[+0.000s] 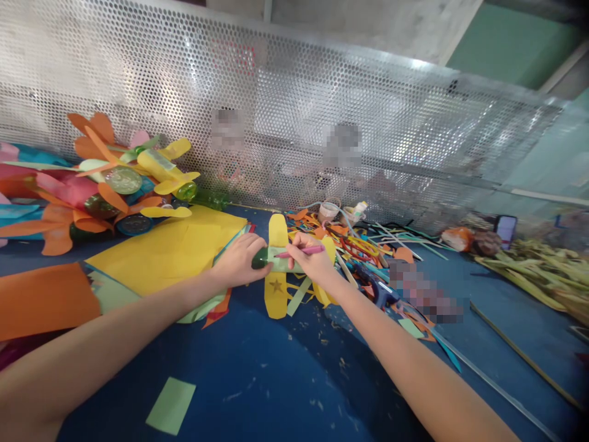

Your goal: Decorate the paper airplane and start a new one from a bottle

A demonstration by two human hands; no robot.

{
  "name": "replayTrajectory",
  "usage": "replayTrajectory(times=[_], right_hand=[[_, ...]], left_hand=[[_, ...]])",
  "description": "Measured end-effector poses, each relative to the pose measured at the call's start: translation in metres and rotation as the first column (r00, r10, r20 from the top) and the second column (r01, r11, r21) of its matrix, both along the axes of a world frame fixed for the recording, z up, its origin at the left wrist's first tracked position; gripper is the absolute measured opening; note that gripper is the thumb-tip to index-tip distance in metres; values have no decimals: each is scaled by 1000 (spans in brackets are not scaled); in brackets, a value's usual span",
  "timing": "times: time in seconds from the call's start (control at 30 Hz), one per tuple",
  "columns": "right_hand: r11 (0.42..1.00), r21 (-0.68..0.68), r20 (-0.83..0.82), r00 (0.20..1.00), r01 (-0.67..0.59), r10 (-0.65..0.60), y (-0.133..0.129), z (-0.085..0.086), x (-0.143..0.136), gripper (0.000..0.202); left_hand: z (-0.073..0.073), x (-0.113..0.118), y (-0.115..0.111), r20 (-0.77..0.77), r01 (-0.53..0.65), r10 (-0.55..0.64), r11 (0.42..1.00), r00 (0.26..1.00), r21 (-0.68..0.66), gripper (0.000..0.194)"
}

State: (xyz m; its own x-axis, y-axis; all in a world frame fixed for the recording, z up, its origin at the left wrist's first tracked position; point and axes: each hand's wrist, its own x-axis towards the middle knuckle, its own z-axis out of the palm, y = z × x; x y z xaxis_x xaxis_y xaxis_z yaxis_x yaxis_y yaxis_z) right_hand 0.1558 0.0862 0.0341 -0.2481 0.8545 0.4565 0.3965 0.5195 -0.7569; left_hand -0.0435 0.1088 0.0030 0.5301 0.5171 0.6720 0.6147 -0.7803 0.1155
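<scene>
A toy airplane made from a green plastic bottle [260, 259] lies on the blue table, wrapped in pale green paper. Its yellow paper wings [277, 231] stretch out on both sides, and the nearer one bears a dark star [276, 286]. My left hand [240, 260] is closed round the bottle's left end. Between the fingers of my right hand [309, 256] is a pink marker [313, 250], its tip at the pale green paper. That hand partly hides the plane's right end, where yellow paper tail pieces [329, 248] show.
Yellow sheets [170, 245] and orange paper [46, 301] lie at left, below piled bottle planes [122, 179]. Paper scraps, a blue glue gun [384, 293] and cups [328, 212] are on the right. A perforated metal screen [285, 110] stands behind. A pale green piece [171, 405] lies in front.
</scene>
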Motion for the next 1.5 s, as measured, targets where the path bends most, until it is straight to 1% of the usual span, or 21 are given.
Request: replayTrajectory(times=[0.17, 0.33, 0.5, 0.67, 0.77, 0.87, 1.07, 1.23, 1.5], right_hand=[[1000, 8, -11, 1000, 19, -19, 0, -1, 0, 24], [1000, -11, -27, 999, -17, 17, 2, -2, 0, 24], [999, 6, -59, 998, 33, -33, 4, -3, 2, 24], [1000, -10, -44, 999, -8, 8, 3, -2, 2, 25], [1000, 10, -31, 999, 29, -28, 2, -2, 1, 25], [997, 1, -37, 997, 73, -73, 3, -2, 2, 25], [999, -21, -35, 999, 25, -26, 3, -1, 2, 25], [999, 3, -64, 997, 39, -39, 4, -2, 3, 25], [998, -55, -35, 999, -21, 19, 3, -3, 1, 24]], left_hand=[[0, 1, 0, -4, -3, 3, 1000, 1000, -6, 24], [0, 1, 0, 10, 4, -4, 1000, 1000, -8, 25], [-1, 0, 1, 8, 5, -5, 1000, 1000, -17, 25], [-1, 0, 0, 5, 0, 1, 1000, 1000, -18, 25], [0, 0, 0, 6, 1, -1, 1000, 1000, -19, 24], [0, 0, 0, 18, 11, -11, 1000, 1000, -16, 24], [0, 0, 0, 15, 11, -10, 1000, 1000, -28, 24], [0, 0, 0, 13, 6, -5, 1000, 1000, -29, 26], [0, 0, 0, 9, 10, -10, 1000, 1000, -24, 24]])
